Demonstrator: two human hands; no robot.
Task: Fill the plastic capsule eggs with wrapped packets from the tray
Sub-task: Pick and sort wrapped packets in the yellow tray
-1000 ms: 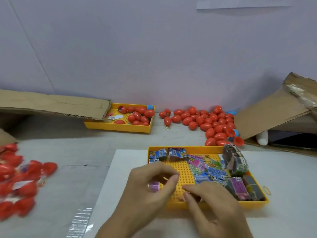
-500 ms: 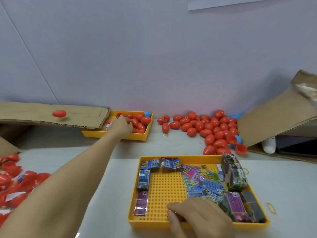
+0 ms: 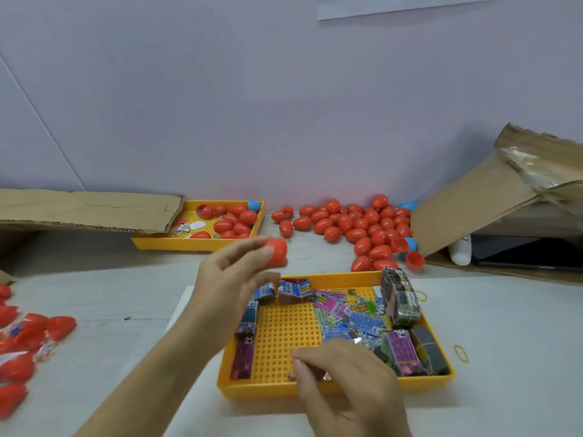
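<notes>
1 red egg now held in left-hand fingers, lifted from the far tray.

The table bears two yellow trays and loose red eggs.

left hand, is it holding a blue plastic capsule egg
No, the left hand pinches a red plastic capsule egg above the near yellow plastic tray.

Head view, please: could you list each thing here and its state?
Left hand: fingers pinching a red egg, raised.
Right hand: curled on something small, unclear.
Near tray: holds packets.
Far tray: holds eggs.
Loose half shell: open.
</notes>
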